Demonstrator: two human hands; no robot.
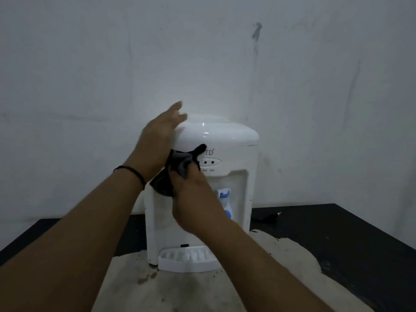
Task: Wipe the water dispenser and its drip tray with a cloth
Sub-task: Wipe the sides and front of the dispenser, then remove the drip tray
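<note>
two bare arms reach toward the white water dispenser (216, 154) on the dark table (337, 233). right hand (193, 199) grasps a dark cloth (177, 170) bunched against the dispenser's front, near its top. left hand (159, 140) lies flat with straight fingers on the dispenser's upper left corner. white drip tray (186, 260) sits at the dispenser's bottom front. blue tap (224, 197) shows just beside the right hand.
</note>
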